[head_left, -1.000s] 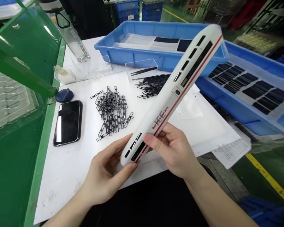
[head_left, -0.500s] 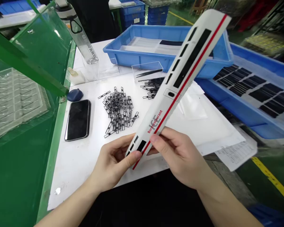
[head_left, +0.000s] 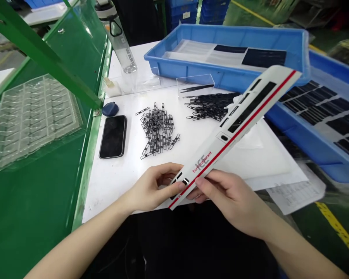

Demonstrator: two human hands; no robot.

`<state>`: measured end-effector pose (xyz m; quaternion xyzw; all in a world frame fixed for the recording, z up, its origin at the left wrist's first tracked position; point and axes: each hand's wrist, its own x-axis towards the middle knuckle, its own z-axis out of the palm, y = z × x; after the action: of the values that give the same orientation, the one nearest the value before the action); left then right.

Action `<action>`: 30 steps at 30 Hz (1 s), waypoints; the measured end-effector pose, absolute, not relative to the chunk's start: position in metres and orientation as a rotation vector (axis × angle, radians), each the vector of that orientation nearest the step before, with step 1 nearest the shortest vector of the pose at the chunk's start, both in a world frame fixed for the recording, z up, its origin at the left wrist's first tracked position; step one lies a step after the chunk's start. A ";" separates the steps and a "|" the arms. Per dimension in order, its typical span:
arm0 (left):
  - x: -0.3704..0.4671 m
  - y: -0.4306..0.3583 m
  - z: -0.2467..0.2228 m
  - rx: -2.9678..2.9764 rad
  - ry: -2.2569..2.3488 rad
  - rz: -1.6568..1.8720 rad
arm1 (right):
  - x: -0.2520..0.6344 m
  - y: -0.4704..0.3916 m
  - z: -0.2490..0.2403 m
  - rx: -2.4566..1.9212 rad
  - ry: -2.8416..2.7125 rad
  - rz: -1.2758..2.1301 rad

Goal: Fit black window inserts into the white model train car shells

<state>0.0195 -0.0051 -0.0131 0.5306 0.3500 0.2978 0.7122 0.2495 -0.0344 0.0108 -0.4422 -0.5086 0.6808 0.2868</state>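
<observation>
A white model train car shell with a red stripe, black window strips and "ICE Bordrestaurant" lettering slants up to the right over the white table. My left hand grips its near lower end, thumb on top beside the small windows. My right hand is closed on the shell's right edge below the lettering, thumb on the red stripe. The fingers under the shell are partly hidden. Beyond my left hand lies a heap of small black-framed clear strips; a second pile of dark strips lies behind the shell.
A phone and dark blue lump lie left, beside a green partition. A bottle and clear box with tweezers stand behind. Blue trays hold dark strips at back and right. Papers overhang the right edge.
The shell's far end has tipped lower, so it slants more flatly to the right. Both hands keep hold of it. The whole view has shifted, showing more of the dark strip pile.
</observation>
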 end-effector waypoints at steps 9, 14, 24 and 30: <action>0.026 -0.007 -0.018 1.223 0.867 0.863 | 0.234 -0.026 -0.005 -1.136 -1.453 1.566; 0.027 -0.025 -0.006 1.204 0.951 0.907 | 0.228 -0.028 0.006 -1.126 -1.453 1.549; 0.024 -0.103 0.023 1.012 0.880 0.852 | 0.231 -0.077 0.025 -0.893 -1.443 1.863; 0.026 -0.057 0.014 1.161 0.818 0.835 | 0.237 -0.044 0.020 -0.881 -1.595 1.664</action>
<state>0.0260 -0.0566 0.0137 0.5171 0.3641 0.3720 0.6795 0.2365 -0.0443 0.0196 -0.3370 -0.6100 0.6364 0.3307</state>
